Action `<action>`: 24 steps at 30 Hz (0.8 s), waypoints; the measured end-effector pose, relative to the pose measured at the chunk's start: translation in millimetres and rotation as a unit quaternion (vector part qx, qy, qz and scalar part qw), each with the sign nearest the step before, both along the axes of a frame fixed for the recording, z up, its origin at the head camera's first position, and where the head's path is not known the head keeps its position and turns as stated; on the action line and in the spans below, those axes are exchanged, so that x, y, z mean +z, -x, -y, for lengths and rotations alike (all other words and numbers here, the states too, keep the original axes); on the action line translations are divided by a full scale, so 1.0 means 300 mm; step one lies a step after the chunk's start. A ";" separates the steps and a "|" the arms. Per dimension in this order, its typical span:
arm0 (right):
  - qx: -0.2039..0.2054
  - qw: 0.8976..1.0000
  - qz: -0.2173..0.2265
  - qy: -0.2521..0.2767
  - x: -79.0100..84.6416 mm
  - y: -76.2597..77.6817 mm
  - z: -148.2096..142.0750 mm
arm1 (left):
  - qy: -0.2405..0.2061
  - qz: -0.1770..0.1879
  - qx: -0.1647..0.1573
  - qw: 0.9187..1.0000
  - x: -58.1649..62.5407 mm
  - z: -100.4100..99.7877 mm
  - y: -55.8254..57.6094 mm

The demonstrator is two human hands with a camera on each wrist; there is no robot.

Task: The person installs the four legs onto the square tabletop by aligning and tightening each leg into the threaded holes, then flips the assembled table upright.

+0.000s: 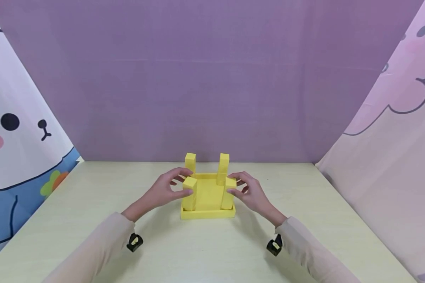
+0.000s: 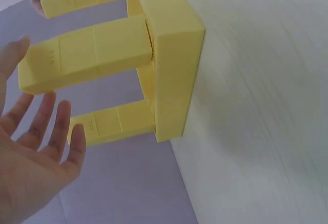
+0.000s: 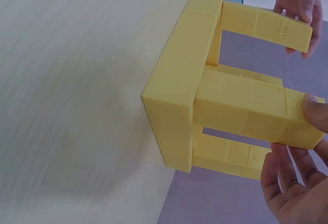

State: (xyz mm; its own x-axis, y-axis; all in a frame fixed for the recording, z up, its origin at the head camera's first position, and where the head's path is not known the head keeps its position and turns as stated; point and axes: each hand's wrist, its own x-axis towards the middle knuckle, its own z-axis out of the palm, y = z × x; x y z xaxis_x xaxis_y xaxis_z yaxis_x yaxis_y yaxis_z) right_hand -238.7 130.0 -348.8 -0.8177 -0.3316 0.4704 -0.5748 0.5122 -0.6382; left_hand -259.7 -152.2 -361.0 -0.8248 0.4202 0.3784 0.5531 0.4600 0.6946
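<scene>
A shallow yellow tray [image 1: 208,214] sits on the table, its rim facing up. Yellow posts stand upright at its corners, with seams and embossed numbers on their sides. At the front left post [image 1: 189,194], my left hand [image 1: 164,188] holds the upper end between thumb and fingers; the left wrist view has the thumb on one edge and fingertips along the other. My right hand [image 1: 249,192] pinches the top of the front right post [image 3: 241,101], its thumb on the numbered face. The back left post [image 1: 190,162] and back right post [image 1: 224,165] stand behind, untouched.
The pale wooden table [image 1: 205,251] extends around the tray. A purple cloth [image 1: 198,78] hangs behind it. Printed cartoon cloths hang at the left [image 1: 24,137] and right [image 1: 393,157]. A small dark device [image 1: 135,242] is worn at each wrist.
</scene>
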 end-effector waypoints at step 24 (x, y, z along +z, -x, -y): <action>0.000 1.000 -0.008 -0.002 -0.050 0.047 -0.029 | 0.037 0.009 -0.080 0.996 0.009 0.030 0.053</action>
